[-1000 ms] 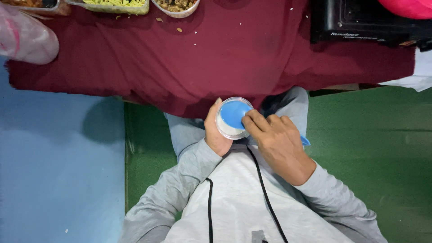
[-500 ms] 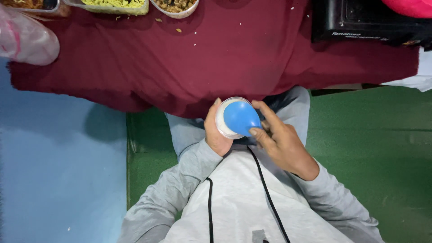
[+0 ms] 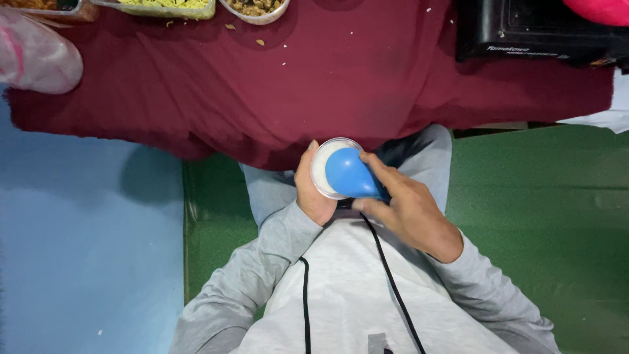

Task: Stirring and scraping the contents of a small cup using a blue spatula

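The left hand (image 3: 313,190) wraps its grip around a small clear round cup (image 3: 322,172) with white contents, held over the lap just below the edge of the maroon-clothed desk (image 3: 314,78). The right hand (image 3: 407,208) pinches a blue rounded scoop (image 3: 349,174) whose bowl rests on the cup's mouth.
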